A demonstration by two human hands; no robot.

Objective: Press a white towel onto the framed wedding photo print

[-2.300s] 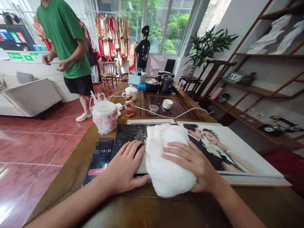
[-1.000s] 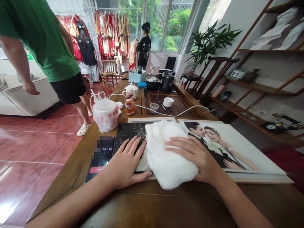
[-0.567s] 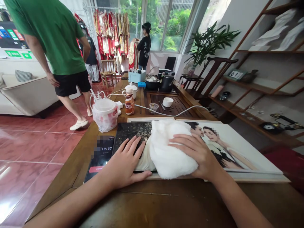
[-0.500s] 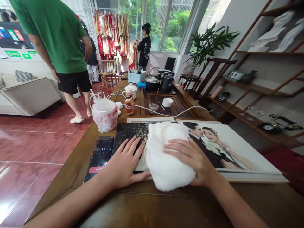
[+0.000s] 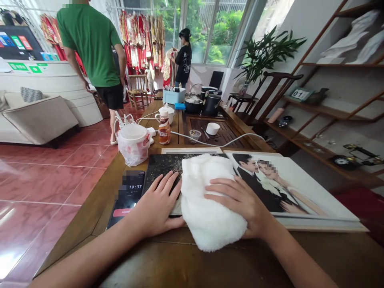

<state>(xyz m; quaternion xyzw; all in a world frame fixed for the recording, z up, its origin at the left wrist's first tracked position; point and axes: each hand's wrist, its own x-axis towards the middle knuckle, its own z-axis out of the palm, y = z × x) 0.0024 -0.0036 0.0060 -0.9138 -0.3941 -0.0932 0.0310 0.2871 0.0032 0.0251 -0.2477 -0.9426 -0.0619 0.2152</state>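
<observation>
A large wedding photo print [image 5: 303, 188] lies flat on the wooden table [image 5: 186, 264] in front of me. My right hand [image 5: 243, 204] presses flat, fingers spread, on a folded white towel [image 5: 204, 200] that rests on the print's middle and hangs over its near edge. My left hand [image 5: 156, 204] lies open, palm down, on the dark left part of the print [image 5: 163, 166], holding it still. A phone [image 5: 127, 196] showing 19:37 lies just left of my left hand.
Behind the print stand a plastic-bagged white container [image 5: 133, 142], a brown bottle [image 5: 164, 130], a white cable [image 5: 210, 144], a small white bowl [image 5: 212, 128] and kettles [image 5: 207, 105]. A person in a green shirt [image 5: 96, 52] walks at left; another [image 5: 183, 60] stands by red garments. Shelves [image 5: 330, 112] line the right.
The towel under my right hand slid right and back left across the print, ending lower toward the near edge. My left hand stayed put. The person in green walked farther away.
</observation>
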